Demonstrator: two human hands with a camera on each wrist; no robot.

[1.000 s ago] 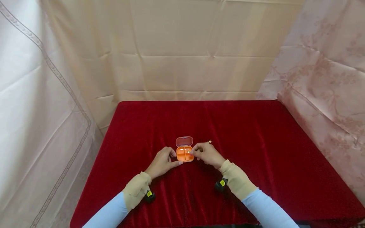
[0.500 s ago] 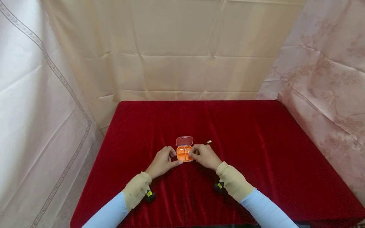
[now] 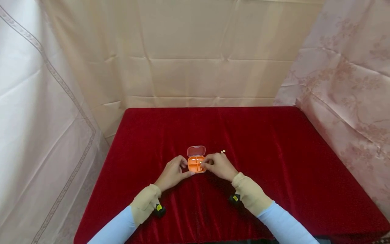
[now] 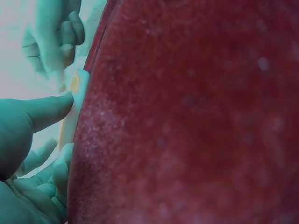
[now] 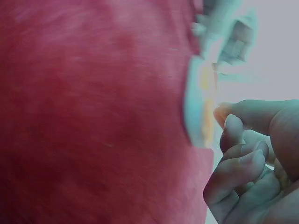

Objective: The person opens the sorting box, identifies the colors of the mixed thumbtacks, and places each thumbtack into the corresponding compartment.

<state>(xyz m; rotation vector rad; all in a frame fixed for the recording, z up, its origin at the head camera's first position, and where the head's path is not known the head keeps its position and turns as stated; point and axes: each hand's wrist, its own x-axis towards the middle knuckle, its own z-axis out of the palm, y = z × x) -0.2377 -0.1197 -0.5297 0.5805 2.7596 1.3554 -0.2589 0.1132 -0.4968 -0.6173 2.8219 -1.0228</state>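
An orange pill box (image 3: 193, 167) with a divided tray lies on the red cloth, its clear lid (image 3: 196, 150) raised at the back. My left hand (image 3: 174, 173) holds the box at its left side, thumb along the front edge and fingers at the side. Over the right compartments are the bent fingers of my right hand (image 3: 221, 166), thumb and forefinger tips close together. Small pale pieces show in the box by these fingertips; I cannot tell whether the fingers pinch one. In the right wrist view, the thumb tip (image 5: 223, 114) is beside the box rim.
Two small pale round pieces (image 3: 223, 151) lie on the cloth behind my right hand. The red cloth (image 3: 259, 135) covers the table. Pale curtains (image 3: 195, 51) hang behind it and on both sides. A black device is strapped under each wrist.
My right hand has shifted slightly left over the box, uncovering the pale pieces behind it. Another small piece now shows in the near right compartment. My left hand stays on the box.
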